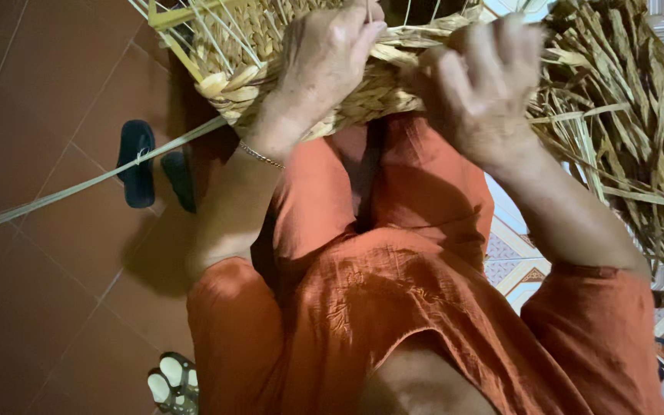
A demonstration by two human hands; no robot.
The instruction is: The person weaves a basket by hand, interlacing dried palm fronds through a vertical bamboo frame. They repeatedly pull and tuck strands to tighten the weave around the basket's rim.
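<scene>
Orange-clad lap point(393, 307) filling foreground, two hands working one woven basket point(270, 69), left hand point(324, 61) fingers gripping its rim, right hand point(478, 84) fingers clenching straw strands point(416, 34), two dark sandals point(151, 165) lying on floor point(40, 269).

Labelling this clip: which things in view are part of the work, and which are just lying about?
In the work:
- woven straw basket, on the lap
- left hand, gripping its braided rim
- right hand, closed on straw strands
- pile of dried straw
- long loose strand trailing across the floor

Lying about:
- dark sandals on the red tiles
- light sandal
</scene>
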